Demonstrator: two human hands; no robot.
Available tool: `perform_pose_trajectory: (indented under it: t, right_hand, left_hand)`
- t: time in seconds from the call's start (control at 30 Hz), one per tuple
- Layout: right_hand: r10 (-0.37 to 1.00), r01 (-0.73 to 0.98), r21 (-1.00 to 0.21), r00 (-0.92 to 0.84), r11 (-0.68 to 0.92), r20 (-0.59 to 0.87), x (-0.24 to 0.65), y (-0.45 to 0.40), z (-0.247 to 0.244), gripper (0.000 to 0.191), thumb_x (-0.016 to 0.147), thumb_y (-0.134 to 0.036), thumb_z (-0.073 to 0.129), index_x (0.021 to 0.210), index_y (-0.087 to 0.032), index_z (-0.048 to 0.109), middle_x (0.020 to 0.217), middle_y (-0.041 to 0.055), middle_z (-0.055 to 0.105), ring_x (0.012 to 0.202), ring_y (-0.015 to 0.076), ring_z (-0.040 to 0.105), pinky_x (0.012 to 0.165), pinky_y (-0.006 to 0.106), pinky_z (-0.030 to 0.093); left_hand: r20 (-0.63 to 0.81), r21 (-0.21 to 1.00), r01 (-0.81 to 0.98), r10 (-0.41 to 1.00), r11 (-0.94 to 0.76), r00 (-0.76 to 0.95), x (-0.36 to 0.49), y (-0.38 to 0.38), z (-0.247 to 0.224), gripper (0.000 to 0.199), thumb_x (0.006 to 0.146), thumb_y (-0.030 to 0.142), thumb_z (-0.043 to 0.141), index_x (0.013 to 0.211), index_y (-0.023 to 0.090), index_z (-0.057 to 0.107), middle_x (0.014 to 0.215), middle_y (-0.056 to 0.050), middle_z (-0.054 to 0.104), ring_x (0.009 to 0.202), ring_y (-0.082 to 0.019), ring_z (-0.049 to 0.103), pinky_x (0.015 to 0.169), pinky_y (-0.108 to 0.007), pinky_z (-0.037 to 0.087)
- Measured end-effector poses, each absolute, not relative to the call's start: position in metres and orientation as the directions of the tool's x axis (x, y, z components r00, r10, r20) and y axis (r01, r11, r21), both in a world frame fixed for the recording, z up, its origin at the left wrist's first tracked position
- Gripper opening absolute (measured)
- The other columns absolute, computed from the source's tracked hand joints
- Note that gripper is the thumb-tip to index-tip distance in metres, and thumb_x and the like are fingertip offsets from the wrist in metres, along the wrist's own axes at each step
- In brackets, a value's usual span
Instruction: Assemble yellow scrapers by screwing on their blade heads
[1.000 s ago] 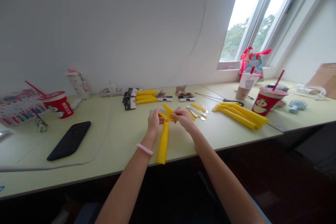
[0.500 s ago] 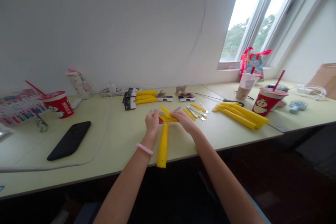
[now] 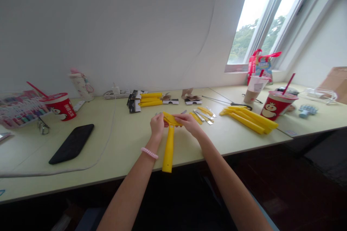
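A yellow T-shaped scraper is between my hands, its long handle pointing toward me past the desk's front edge. My left hand grips the left end of the scraper's head. On the other end, my right hand is closed, thumb and fingers pressing the yellow cover piece, which lies along the head. A sliver of a metal blade shows behind the right fingers. Loose blades and yellow strips lie just beyond my right hand. The fingers hide much of the head.
Several yellow handles are piled to the right, by a red cup. Packaged yellow scrapers lie near the wall, with a screwdriver-like rod further right. On the left are a black phone and another red cup.
The yellow cover piece, which stuck up at an angle from the head, has swung down to lie along it. My right hand has shifted slightly left over it.
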State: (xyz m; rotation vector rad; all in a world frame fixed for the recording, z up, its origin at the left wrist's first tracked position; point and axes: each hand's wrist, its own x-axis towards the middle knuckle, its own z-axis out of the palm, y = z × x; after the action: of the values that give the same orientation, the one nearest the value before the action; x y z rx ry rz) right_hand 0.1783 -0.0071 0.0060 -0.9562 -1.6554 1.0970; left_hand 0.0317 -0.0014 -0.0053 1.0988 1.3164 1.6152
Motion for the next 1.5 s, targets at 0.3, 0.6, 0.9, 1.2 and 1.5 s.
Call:
perform_pose_trajectory:
  t: [0.3,0.6,0.9,1.2,1.5]
  right_hand:
    - [0.915,0.151,-0.929,-0.285,0.338,0.286,0.179,-0.003,0.0,0.045,0.07,-0.038,0.061,0.108,-0.014,0.063,0.06,0.0019,0.062,0.052,0.0111,0.053,0.055,0.026,0.046]
    - [0.934,0.126,-0.937,-0.193,0.327,0.3,0.177,-0.004,-0.001,0.043,0.067,-0.038,0.064,0.102,-0.014,0.066,0.061,0.0029,0.063,0.05,0.011,0.053,0.051,0.025,0.044]
    - [0.952,0.088,-0.951,-0.118,0.295,0.284,0.18,-0.005,0.001,0.039,0.067,-0.032,0.063,0.101,-0.013,0.066,0.068,0.0053,0.065,0.054,0.0112,0.054,0.051,0.024,0.042]
    - [0.942,0.067,-0.952,-0.178,0.3,0.284,0.183,-0.007,0.005,0.041,0.066,-0.033,0.064,0.102,-0.014,0.065,0.065,0.0032,0.064,0.055,0.0111,0.053,0.055,0.025,0.042]
    - [0.932,0.093,-0.943,-0.212,0.318,0.294,0.186,-0.006,0.004,0.045,0.068,-0.039,0.063,0.105,-0.014,0.064,0.065,0.0036,0.064,0.058,0.0133,0.056,0.056,0.026,0.042]
  left_hand:
    - [0.037,0.983,-0.162,0.95,-0.091,-0.31,0.033,0.0,-0.004,0.019,0.068,0.026,0.043,0.06,0.014,0.055,0.052,-0.003,0.058,0.047,-0.015,0.057,0.046,-0.026,0.045]
    - [-0.065,0.917,-0.398,0.991,0.015,-0.113,0.036,-0.008,0.003,0.025,0.078,0.035,0.043,0.073,0.013,0.055,0.068,-0.003,0.061,0.051,-0.009,0.057,0.051,-0.021,0.046]
    - [-0.011,0.99,-0.127,0.936,0.06,0.353,0.044,-0.021,0.001,0.031,0.077,0.044,0.05,0.086,0.015,0.05,0.06,-0.002,0.056,0.037,-0.01,0.05,0.038,-0.022,0.041]
    - [0.076,0.978,-0.207,0.903,0.015,0.423,0.042,-0.02,0.004,0.02,0.08,0.032,0.045,0.072,0.014,0.047,0.056,0.0,0.05,0.035,-0.006,0.042,0.034,-0.019,0.033]
    - [0.075,0.981,-0.192,0.915,0.003,0.395,0.044,-0.018,0.001,0.024,0.081,0.041,0.042,0.082,0.016,0.044,0.055,0.003,0.048,0.034,-0.006,0.043,0.033,-0.018,0.032]
